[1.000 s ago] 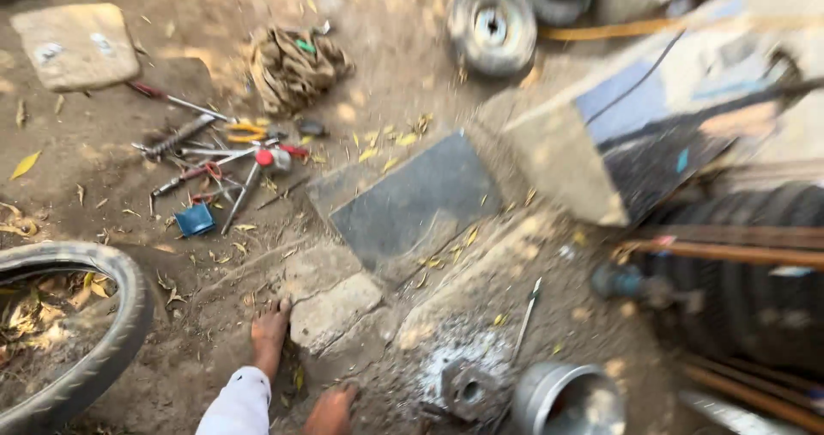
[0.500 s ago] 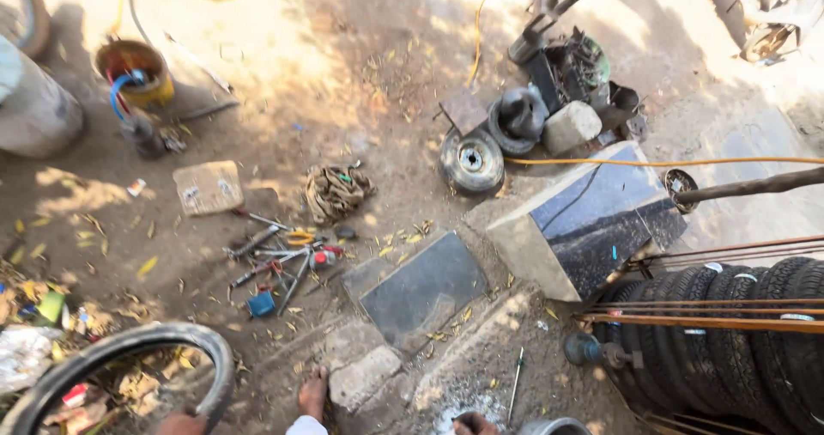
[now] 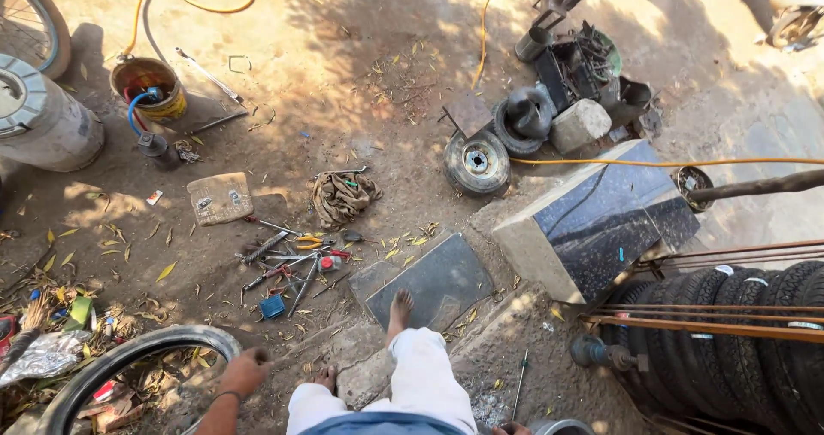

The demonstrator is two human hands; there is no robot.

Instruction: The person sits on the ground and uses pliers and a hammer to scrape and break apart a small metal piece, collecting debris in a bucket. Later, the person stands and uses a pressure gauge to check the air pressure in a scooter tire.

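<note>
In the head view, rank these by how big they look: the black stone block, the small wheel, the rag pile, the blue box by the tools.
1. Black stone block, clearly the largest.
2. Small wheel and rag pile look about alike; I would not rank them.
3. Blue box, by far the smallest.

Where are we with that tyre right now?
Done: the tyre is off, lying flat on the dirt by the scattered hand tools. In hand: only the left hand at its rim, seemingly holding nothing; right hand barely in view. Any repair on it isn't visible.
</note>
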